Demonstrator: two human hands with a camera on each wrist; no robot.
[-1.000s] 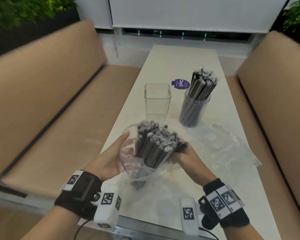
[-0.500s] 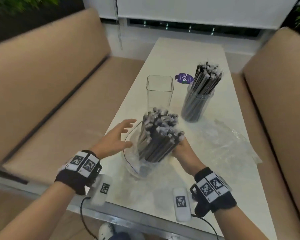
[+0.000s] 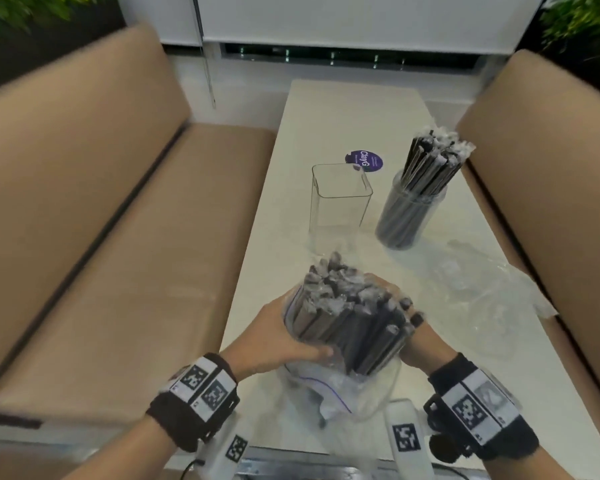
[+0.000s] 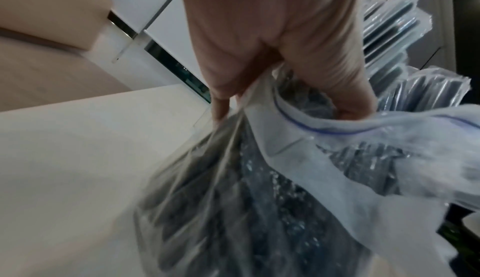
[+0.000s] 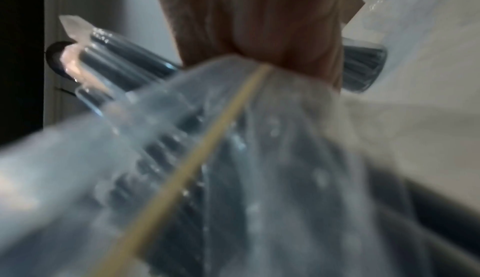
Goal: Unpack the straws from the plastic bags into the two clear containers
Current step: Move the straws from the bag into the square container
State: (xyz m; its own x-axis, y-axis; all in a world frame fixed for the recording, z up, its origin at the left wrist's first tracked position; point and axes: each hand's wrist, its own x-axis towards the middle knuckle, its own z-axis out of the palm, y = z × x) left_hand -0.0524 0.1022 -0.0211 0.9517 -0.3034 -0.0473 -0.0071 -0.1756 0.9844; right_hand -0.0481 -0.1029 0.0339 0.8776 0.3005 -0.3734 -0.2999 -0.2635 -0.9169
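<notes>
A bundle of black wrapped straws [image 3: 347, 310] sticks up out of a clear zip bag [image 3: 340, 393] near the table's front edge. My left hand [image 3: 278, 341] grips the bag's mouth and the bundle from the left; in the left wrist view the fingers [image 4: 259, 59] curl over the bag's rim [image 4: 306, 125]. My right hand [image 3: 420, 341] grips the bundle from the right, with the bag [image 5: 259, 158] bunched under it. Farther back an empty square clear container [image 3: 340, 202] stands, and a round clear container [image 3: 409, 209] to its right is full of straws.
An empty crumpled plastic bag [image 3: 482, 282] lies on the white table [image 3: 343, 112] at the right. A purple round sticker [image 3: 364, 161] sits behind the square container. Tan benches [image 3: 118, 237] flank the table on both sides.
My left hand, which was off the bag with fingers spread, has come back and closed round the bag's mouth. The bundle now leans more to the left.
</notes>
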